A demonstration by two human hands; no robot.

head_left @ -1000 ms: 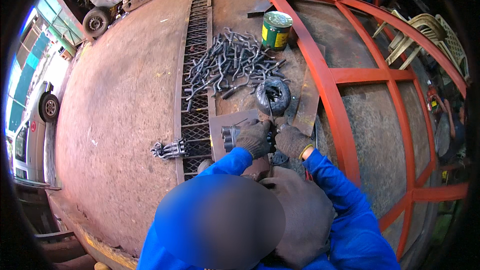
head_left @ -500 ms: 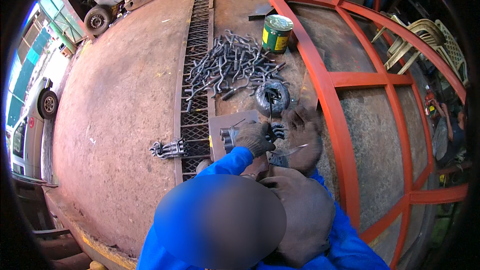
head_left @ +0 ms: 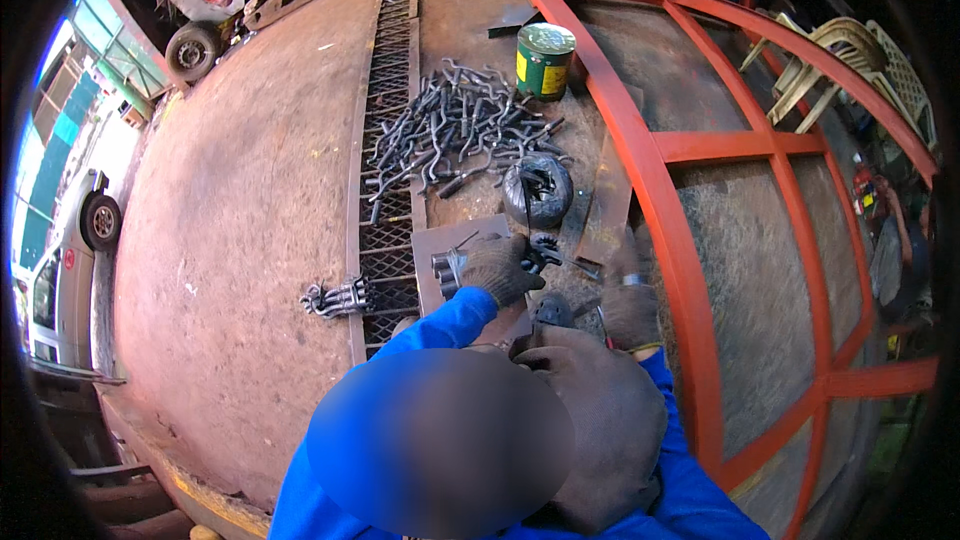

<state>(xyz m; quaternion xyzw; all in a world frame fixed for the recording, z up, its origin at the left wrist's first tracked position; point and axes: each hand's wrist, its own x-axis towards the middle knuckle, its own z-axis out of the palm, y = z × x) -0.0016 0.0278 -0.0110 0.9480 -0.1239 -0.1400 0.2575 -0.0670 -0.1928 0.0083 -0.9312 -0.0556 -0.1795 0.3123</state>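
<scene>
Head view showed the gloved left hand point(head_left: 498, 268) gripping a bundle of short metal rods point(head_left: 447, 270) on a flat plate point(head_left: 440, 240); the gloved right hand point(head_left: 628, 292) rested beside it, fingers loosely curled; whether they held anything could not be told.

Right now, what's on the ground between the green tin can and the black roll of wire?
In the head view, a heap of bent dark metal hooks lies between the green tin can and the black wire coil, mostly toward the left side of that stretch.

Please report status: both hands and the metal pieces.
Left hand gloved, gripping bundle of metal pieces. Right hand gloved, apart, grip unclear. Wire coil just ahead.
</scene>
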